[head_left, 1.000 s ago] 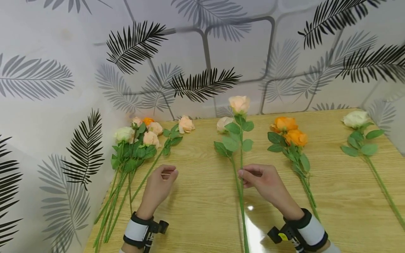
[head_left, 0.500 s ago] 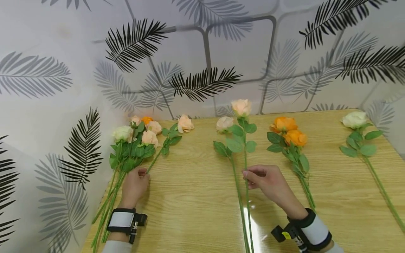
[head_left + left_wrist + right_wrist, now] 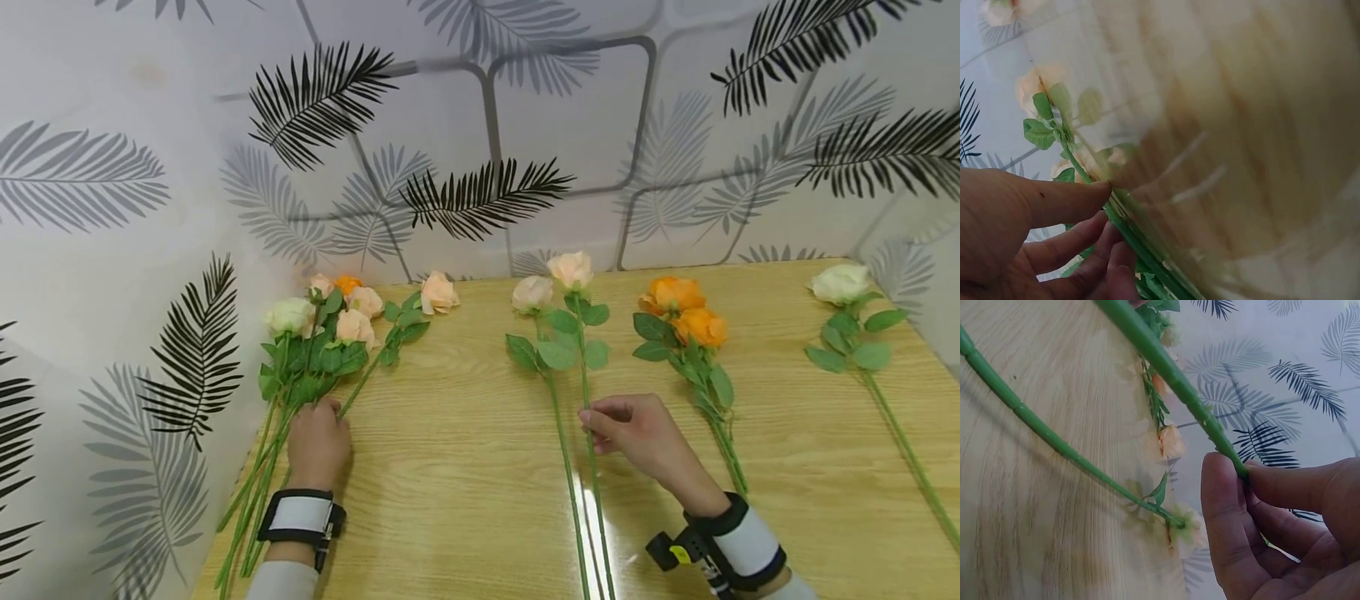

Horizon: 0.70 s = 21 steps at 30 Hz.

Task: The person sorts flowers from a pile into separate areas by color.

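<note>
My right hand (image 3: 633,433) pinches the green stem of a peach rose (image 3: 572,271) between thumb and fingers; its lower stem (image 3: 1172,378) crosses the right wrist view. Just left of it lies a paler rose (image 3: 532,294). At the left, my left hand (image 3: 320,446) is down among the stems of a bunch of roses (image 3: 355,327). In the left wrist view, the thumb and fingertips (image 3: 1100,195) close around a green stem (image 3: 1075,161). A single peach rose (image 3: 439,293) angles out of that bunch, its stem passing beside this hand.
Two orange roses (image 3: 701,327) lie right of my right hand, and a white rose (image 3: 840,285) lies at the far right. A white rose (image 3: 291,317) tops the bunch's left side. The wooden table (image 3: 450,467) meets a leaf-patterned wall (image 3: 450,108) behind and left.
My left hand has moved left and down onto the bunch's stems and now holds a stem. My right hand has lowered the peach rose and shifted it slightly right, still pinching it.
</note>
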Each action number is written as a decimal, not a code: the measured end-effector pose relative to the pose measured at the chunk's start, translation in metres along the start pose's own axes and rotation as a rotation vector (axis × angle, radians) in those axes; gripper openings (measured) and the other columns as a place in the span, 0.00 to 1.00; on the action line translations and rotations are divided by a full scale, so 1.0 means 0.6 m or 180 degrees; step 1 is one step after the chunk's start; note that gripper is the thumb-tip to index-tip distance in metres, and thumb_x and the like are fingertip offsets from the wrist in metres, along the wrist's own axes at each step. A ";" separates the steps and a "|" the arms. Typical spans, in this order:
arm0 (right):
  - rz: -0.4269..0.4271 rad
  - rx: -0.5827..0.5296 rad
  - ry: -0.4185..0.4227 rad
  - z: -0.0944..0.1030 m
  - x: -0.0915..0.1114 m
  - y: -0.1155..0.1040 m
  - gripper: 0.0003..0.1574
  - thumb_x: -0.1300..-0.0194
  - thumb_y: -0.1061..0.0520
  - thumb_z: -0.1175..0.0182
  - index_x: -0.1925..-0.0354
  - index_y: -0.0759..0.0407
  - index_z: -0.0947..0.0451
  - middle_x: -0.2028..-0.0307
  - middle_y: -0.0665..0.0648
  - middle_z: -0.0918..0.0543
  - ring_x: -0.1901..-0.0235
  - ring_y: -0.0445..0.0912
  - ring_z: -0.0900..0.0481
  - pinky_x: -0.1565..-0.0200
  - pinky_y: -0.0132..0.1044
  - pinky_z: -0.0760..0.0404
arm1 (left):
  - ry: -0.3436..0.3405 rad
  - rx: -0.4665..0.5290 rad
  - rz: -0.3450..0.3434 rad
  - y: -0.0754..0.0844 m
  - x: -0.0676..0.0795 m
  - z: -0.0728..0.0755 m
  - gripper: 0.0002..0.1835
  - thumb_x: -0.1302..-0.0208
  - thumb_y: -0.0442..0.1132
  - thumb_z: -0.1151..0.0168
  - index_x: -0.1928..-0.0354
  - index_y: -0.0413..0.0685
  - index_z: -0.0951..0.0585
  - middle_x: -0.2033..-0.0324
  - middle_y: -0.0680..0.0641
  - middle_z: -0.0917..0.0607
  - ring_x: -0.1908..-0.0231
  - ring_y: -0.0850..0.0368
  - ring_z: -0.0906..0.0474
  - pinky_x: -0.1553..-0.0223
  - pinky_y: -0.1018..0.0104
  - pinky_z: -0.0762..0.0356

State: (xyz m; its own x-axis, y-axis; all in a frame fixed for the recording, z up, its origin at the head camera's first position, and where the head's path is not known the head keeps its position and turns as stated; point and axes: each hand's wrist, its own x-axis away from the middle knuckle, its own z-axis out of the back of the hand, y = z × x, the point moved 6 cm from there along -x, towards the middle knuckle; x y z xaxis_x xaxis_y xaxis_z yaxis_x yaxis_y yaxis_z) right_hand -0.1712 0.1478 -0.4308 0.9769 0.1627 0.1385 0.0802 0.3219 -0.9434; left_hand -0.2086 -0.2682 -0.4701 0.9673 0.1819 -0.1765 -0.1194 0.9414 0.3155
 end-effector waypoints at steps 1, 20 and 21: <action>-0.0011 0.0020 0.0003 0.000 0.000 0.002 0.22 0.34 0.54 0.40 0.55 0.74 0.19 0.72 0.61 0.18 0.73 0.47 0.16 0.67 0.40 0.15 | 0.0015 -0.0039 -0.0018 0.001 -0.001 0.000 0.14 0.41 0.31 0.38 0.54 0.31 0.18 0.63 0.28 0.18 0.62 0.31 0.23 0.62 0.41 0.25; -0.0170 0.0185 -0.0103 -0.005 -0.011 0.031 0.20 0.33 0.56 0.41 0.55 0.75 0.20 0.72 0.60 0.18 0.74 0.46 0.18 0.68 0.42 0.15 | -0.0349 0.0493 -0.0188 0.026 0.008 0.014 0.11 0.37 0.27 0.42 0.56 0.28 0.16 0.62 0.29 0.15 0.63 0.37 0.18 0.64 0.46 0.20; -0.0179 0.0186 -0.0105 -0.006 -0.012 0.033 0.20 0.34 0.57 0.41 0.55 0.75 0.20 0.72 0.60 0.18 0.75 0.46 0.18 0.69 0.41 0.15 | -0.0354 0.0517 -0.0186 0.027 0.008 0.014 0.11 0.37 0.27 0.42 0.56 0.27 0.16 0.62 0.29 0.15 0.64 0.37 0.18 0.64 0.47 0.20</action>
State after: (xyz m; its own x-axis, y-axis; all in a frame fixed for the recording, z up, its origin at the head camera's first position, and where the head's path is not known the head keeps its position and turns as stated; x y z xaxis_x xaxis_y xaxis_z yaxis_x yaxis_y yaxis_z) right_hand -0.1758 0.1500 -0.4517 0.9640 0.1732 0.2017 0.1222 0.3851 -0.9148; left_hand -0.2037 -0.2546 -0.4579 0.9914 0.0872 -0.0977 -0.0334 0.8896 0.4555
